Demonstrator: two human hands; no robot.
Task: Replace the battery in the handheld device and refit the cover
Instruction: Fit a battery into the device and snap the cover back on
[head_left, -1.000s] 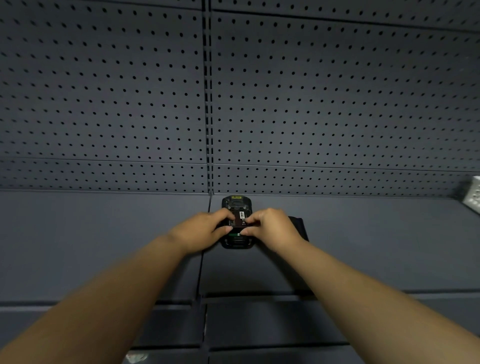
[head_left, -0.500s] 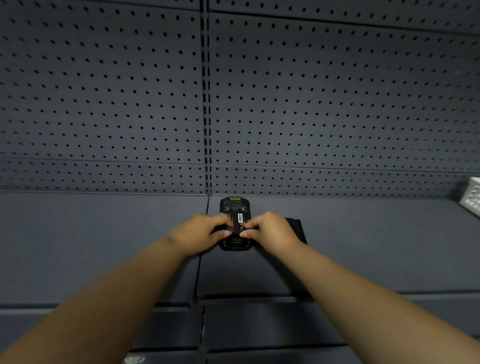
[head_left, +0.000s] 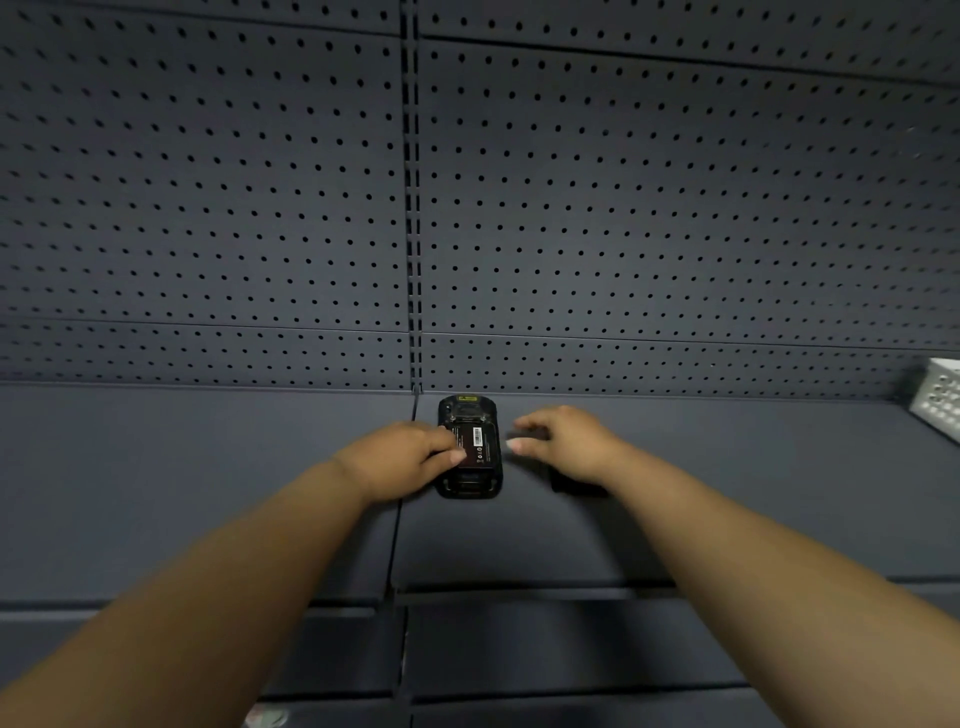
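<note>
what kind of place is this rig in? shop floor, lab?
Probably a retail or stockroom shelving bay, not a lab bench: dark pegboard back panels split by a slotted upright, a flat metal shelf as the work surface, and a white perforated basket at the far right.

Grey pegboard (head_left: 623, 208), shelf (head_left: 156, 493), white basket (head_left: 941, 397) (far rt).

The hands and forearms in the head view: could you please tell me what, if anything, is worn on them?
Nothing shows: the left hand and right hand are bare, with no gloves, rings, watch or sleeves. Both forearms are uncovered down to the frame's bottom edge.
</note>
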